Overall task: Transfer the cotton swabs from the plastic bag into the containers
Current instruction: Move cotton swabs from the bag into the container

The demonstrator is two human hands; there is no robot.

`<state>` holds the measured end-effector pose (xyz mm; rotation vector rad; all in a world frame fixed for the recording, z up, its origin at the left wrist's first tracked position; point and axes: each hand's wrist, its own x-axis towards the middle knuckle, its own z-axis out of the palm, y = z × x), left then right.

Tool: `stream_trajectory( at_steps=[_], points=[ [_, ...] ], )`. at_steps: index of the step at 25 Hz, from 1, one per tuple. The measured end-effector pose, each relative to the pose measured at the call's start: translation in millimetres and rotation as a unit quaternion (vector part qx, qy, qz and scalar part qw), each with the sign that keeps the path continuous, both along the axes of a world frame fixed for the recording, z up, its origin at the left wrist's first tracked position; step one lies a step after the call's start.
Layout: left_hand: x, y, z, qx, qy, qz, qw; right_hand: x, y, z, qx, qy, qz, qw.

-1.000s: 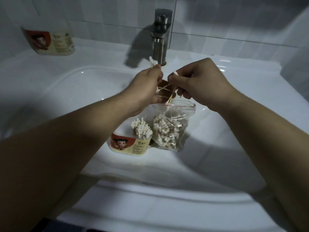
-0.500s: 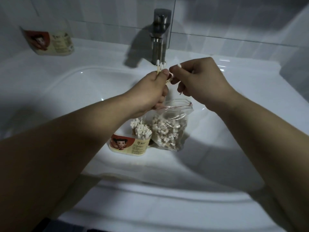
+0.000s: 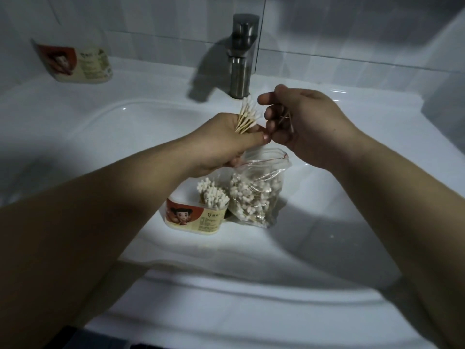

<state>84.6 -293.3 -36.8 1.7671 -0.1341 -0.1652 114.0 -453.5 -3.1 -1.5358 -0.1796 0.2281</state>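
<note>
My left hand (image 3: 226, 144) grips a bundle of cotton swabs (image 3: 247, 117), their white tips fanning upward above the sink basin. My right hand (image 3: 304, 124) hovers just beside it, fingers curled around a few thin swab sticks (image 3: 286, 117). Below both hands an open clear plastic bag (image 3: 256, 195) of swabs stands in the basin. To its left sits an oval labelled container (image 3: 193, 217) with a cluster of swabs (image 3: 212, 195) standing upright in its right end.
The white sink (image 3: 100, 137) surrounds everything. A steel faucet (image 3: 242, 56) rises at the back centre, just behind my hands. A second labelled container (image 3: 75, 61) lies on the back left ledge against the tiled wall.
The swabs have been gathered into one upright bundle in my left hand. My right hand has drawn slightly away to the right and loosened its pinch.
</note>
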Motion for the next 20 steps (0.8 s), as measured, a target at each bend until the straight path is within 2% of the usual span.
stream_trajectory(
  at_steps=[3, 7, 10, 15, 20],
  points=[
    [-2.3, -1.2, 1.4, 0.012, -0.002, -0.012, 1.000, -1.9, 0.6, 0.0, -0.003, 0.002, 0.008, 1.000],
    [-3.1, -2.3, 4.0, -0.013, 0.035, -0.003, 0.999, 2.5, -1.4, -2.1, -0.152, -0.090, -0.049, 0.983],
    [-2.9, -3.9, 5.3, -0.064, 0.075, 0.015, 0.995, 5.2, -4.4, -2.5, -0.147, -0.108, -0.067, 0.981],
    [-5.9, -9.6, 3.0, -0.097, 0.088, -0.010, 0.991, -1.4, 2.7, -8.7, -0.189, -0.104, 0.022, 0.976],
    [-3.8, -4.2, 5.6, -0.107, 0.078, 0.029, 0.991, 6.2, -2.4, -4.7, -0.178, -0.089, -0.034, 0.979]
  ],
)
